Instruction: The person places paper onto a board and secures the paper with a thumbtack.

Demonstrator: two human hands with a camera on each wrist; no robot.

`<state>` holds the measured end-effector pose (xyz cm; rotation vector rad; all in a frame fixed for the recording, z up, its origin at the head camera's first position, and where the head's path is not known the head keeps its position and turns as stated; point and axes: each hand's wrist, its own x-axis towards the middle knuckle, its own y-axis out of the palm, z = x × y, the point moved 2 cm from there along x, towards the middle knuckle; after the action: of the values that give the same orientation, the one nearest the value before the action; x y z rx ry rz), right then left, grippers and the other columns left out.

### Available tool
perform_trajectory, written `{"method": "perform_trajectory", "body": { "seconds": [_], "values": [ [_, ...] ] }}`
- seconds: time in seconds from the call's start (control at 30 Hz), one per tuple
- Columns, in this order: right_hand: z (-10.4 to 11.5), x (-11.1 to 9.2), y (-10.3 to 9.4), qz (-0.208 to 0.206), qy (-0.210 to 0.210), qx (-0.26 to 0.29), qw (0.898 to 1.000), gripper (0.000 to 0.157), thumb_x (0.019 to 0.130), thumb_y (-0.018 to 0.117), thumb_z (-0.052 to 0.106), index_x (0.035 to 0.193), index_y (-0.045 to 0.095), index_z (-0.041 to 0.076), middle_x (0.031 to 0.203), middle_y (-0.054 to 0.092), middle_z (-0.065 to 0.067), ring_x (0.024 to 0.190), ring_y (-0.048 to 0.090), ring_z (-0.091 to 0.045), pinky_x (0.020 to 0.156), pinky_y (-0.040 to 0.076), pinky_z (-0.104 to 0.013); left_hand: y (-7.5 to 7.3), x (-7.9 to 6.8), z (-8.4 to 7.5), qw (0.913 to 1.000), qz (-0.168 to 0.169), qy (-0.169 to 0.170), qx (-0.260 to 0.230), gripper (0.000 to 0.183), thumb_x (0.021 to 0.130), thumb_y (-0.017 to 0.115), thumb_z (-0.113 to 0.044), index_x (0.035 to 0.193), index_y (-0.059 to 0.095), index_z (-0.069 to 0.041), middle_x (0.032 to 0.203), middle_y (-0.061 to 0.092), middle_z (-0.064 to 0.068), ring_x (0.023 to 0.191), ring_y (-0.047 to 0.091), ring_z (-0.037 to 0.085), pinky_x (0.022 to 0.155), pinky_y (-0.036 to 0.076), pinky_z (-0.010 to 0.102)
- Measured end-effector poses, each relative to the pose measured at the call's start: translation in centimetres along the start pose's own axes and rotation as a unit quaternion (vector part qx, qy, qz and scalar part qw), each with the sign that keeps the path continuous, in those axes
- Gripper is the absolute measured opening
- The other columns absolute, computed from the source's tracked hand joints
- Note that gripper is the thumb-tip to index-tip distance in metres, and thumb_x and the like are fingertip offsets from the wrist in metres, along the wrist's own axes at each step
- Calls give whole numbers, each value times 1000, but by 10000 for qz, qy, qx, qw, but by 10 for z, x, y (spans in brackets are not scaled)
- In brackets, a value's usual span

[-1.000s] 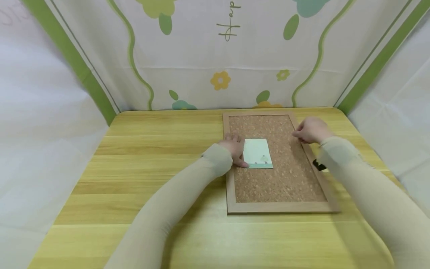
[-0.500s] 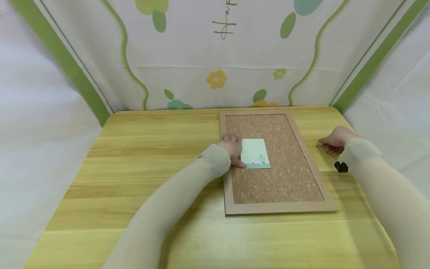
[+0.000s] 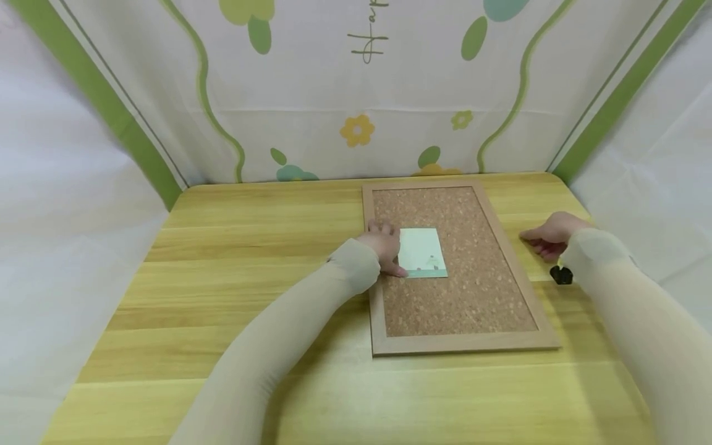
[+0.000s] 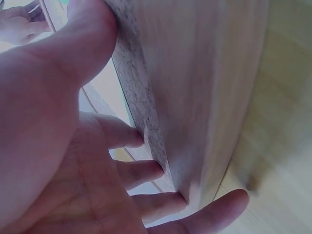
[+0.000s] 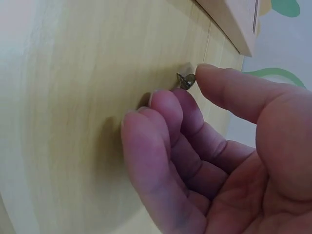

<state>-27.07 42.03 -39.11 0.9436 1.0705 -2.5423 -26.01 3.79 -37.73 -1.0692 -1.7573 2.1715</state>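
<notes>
In the head view my left hand rests on the left side of a wood-framed corkboard, by the left edge of a pale green note card. The left wrist view shows its fingertips pressing on the cork and frame. My right hand is low over the table, right of the board. Between its thumb and index fingertip, a small brass-coloured thumbtack is pinched in the right wrist view. The other fingers curl toward the palm. In the head view the tack is too small to make out.
The board lies flat on a light wooden table. A white cloth with a flower print hangs behind the table's far edge. A small black object shows under my right wrist.
My right hand has moved from above the board's right edge to the table right of it, and shifted only slightly in the last half second. The left hand and note card stay in place.
</notes>
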Motion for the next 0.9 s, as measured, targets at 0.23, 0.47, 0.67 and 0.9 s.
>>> {"method": "perform_trajectory", "body": {
  "seconds": [0.23,0.47,0.67,0.9],
  "values": [
    [1,1,2,50,-13,-169,9998,37,101,58,29,74,68,5,63,64,1,56,60,-7,60,54,-26,1,-1,-1,10000,37,10,-60,104,89,53,-65,157,12,3,161,13,24,144,12,51,114,26,47],
    [0,-3,3,-43,-65,-247,9997,36,100,60,29,78,70,3,66,66,0,57,63,-7,62,56,-27,1,-1,-1,9999,78,27,-106,104,90,52,-65,157,9,2,161,9,26,144,9,52,115,24,48],
    [0,-6,1,-122,-559,-535,9969,27,96,67,22,83,71,-1,69,68,-1,62,65,-10,64,56,-28,0,-1,0,9999,72,-16,-150,104,90,53,-64,157,10,3,161,10,27,144,9,52,115,24,48],
    [-1,-7,3,-236,-962,-1084,9892,24,94,65,16,79,71,-1,67,66,-1,62,64,-12,63,56,-28,1,-1,1,9999,-11,35,-129,104,90,54,-64,156,12,4,160,12,28,144,11,51,114,26,48]
  ]
}}
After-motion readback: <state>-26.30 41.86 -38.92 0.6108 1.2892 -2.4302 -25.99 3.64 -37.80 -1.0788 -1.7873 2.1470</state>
